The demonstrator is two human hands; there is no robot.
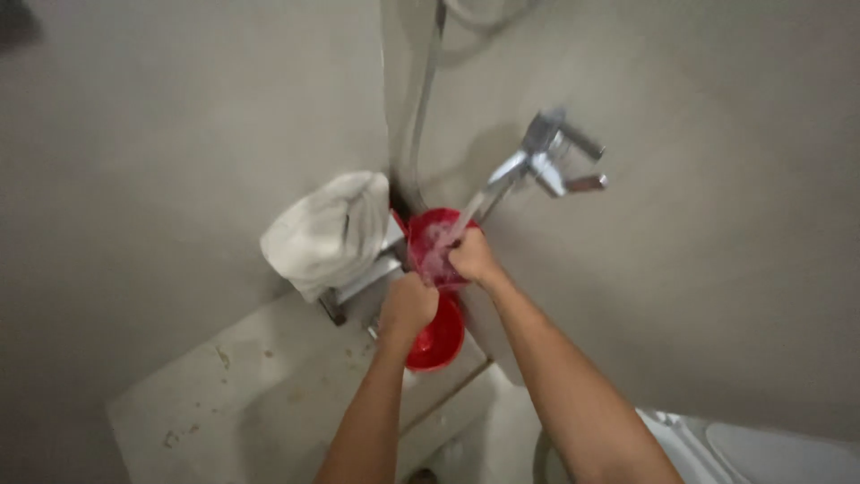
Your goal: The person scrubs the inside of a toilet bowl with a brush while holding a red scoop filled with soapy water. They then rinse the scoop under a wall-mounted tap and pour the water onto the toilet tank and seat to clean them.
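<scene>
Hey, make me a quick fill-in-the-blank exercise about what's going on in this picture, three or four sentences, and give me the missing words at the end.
1. Both hands hold a small cup whose colour is ____.
2. Water runs into it from a metal ____ fixed to the wall.
3. Draped over the rail beside the left hand is a white ____.
4. Below the right hand sits a red ____, partly hidden by the left hand.

Missing words: red; tap; towel; bowl
</scene>
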